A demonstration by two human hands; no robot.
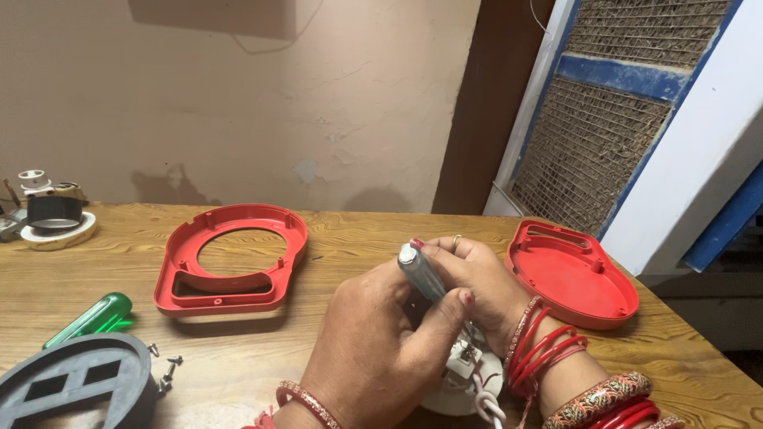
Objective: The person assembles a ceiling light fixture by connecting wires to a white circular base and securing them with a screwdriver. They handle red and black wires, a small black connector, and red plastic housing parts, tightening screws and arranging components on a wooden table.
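My left hand [373, 342] grips a small screwdriver with a grey-blue translucent handle [420, 272], its shaft hidden behind the fingers. My right hand [477, 278] rests its fingertips on the top end of that handle and reaches down behind it. Beneath both hands sits a white round part [453, 385] with a metal bracket and a knotted white cord [489, 409]; it is mostly hidden by my hands. Red and patterned bangles circle both wrists.
A red ring-shaped plastic housing [230, 258] lies at centre left on the wooden table [358, 238], a red solid cover [571, 274] at right. A green-handled screwdriver [91, 318], a dark grey slotted base [75, 385], loose screws [165, 373] and tape rolls [52, 218] lie at left.
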